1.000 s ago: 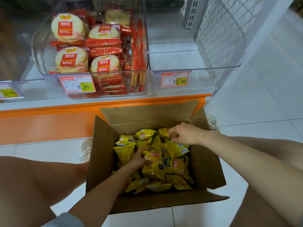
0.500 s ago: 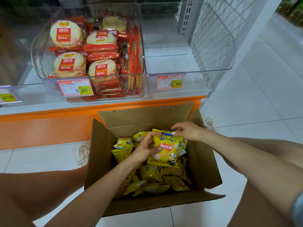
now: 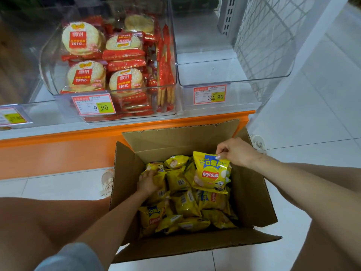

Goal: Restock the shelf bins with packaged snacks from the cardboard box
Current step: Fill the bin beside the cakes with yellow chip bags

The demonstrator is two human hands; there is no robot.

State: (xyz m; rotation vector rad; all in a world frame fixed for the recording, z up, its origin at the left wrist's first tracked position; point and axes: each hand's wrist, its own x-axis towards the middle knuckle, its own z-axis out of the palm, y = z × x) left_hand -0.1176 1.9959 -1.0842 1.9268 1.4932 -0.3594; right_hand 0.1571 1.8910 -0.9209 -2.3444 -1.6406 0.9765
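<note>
The right hand (image 3: 235, 151) pinches the chip bag (image 3: 212, 174) by its top edge, hanging upright; the empty bin (image 3: 234, 73) lies directly ahead, above it.

You're in a shop: clear shelf bins (image 3: 176, 61) hold packaged rice crackers (image 3: 83, 39), fronted by price tags (image 3: 93, 104) reading 9.90 and 32.90.

Bare forearms and bare knees, bit of grey-blue sleeve (image 3: 68, 257) up the left arm, pale nails (image 3: 218, 157) on the right hand (image 3: 237, 152), light lace-up sneakers: left shoe (image 3: 107, 182), right shoe (image 3: 258, 143)
</note>
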